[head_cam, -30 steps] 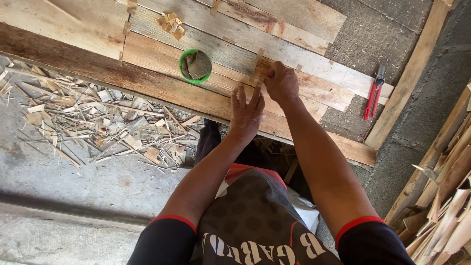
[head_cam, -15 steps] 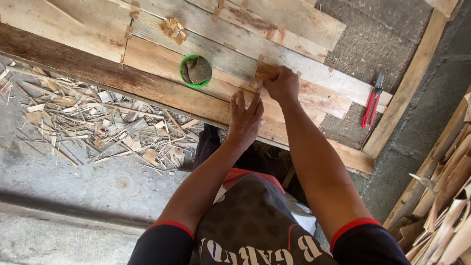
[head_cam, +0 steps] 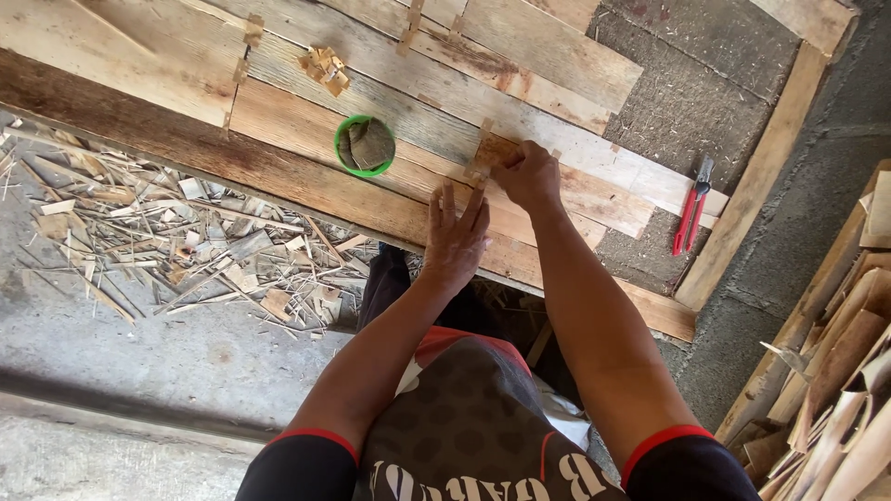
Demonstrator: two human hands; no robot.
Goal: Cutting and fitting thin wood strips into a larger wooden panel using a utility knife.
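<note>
Wood shavings (head_cam: 167, 250) litter the concrete floor below the near edge of the plank worktop (head_cam: 278, 176), their far pile cut off at the left. A green cup (head_cam: 365, 146) holds something indistinct. The left hand (head_cam: 457, 237) lies flat, fingers spread and holding nothing, on the near plank. Just beyond, the right hand (head_cam: 531, 176) curls down over a thin veneer patch (head_cam: 489, 153), hiding how it is pinched. Red pliers (head_cam: 692, 209) lie near the worktop's right edge.
</note>
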